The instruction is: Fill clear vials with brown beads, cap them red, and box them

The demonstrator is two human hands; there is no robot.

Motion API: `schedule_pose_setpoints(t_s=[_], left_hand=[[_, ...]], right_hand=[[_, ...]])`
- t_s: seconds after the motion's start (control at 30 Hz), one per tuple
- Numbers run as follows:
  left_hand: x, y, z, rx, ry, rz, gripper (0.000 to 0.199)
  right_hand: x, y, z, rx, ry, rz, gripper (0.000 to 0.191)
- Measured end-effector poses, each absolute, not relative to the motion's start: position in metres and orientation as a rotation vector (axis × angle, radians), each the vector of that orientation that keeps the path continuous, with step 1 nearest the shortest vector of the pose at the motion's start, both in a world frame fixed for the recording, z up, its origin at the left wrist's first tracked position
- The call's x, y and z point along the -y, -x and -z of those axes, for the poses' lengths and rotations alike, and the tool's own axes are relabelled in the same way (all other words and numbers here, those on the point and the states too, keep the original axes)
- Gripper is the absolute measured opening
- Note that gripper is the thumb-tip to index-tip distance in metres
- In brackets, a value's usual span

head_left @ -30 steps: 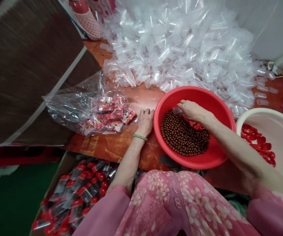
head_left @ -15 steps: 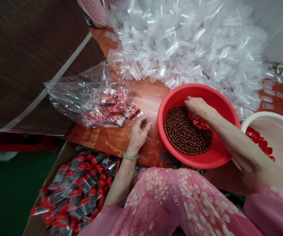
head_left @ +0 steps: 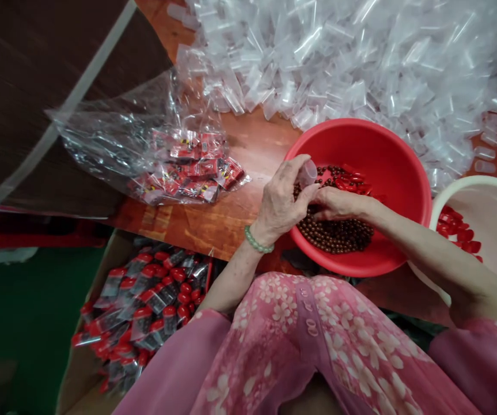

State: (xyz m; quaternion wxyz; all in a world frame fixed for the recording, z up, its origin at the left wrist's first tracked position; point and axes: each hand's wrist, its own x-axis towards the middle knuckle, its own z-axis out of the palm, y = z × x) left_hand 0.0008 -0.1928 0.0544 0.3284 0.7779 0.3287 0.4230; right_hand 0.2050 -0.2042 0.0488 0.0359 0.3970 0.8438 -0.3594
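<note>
At red basin (head_left: 397, 164), left rim (head_left: 299, 242): left fingers (head_left: 293, 165) curled round tube (head_left: 308, 172); right fingers (head_left: 330, 197), grip hidden; room rightward.

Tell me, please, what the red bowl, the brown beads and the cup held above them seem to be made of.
Red bowl: probably plastic, smooth, with even colour and a rounded rim. Brown beads: glossy, with tiny highlights; plastic, glass or coated wood, I cannot tell. Cup: likely smooth plastic, translucent and colourless.

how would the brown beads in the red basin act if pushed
The brown beads look round, so they would probably roll and spread under a push. Their glossy highlights suggest a slippery surface. The raised wall of the red basin would likely contain them.
</note>
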Motion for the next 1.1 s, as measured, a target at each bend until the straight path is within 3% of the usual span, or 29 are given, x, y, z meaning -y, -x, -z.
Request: schedule_pose_setpoints(t_s=[0.2,0.6,0.8,1.1], left_hand=[[0.189,-0.004,-0.049,-0.889,-2.340,-0.907,0.049],[0.204,0.015,-0.072,-0.674,-2.120,-0.813,0.042],[0.218,0.012,-0.079,-0.490,-1.591,-0.545,0.065],[0.224,0.001,-0.068,-0.558,-1.442,-0.658,0.052]], right_hand=[[0.222,-0.215,-0.066,-2.191,-1.502,1.937,0.050],[0.244,-0.225,-0.093,-1.929,-1.716,2.719,0.054],[0.251,-0.218,-0.107,-2.139,-1.693,2.705,0.051],[0.265,-0.208,-0.116,-2.658,-1.972,2.107,0.035]])
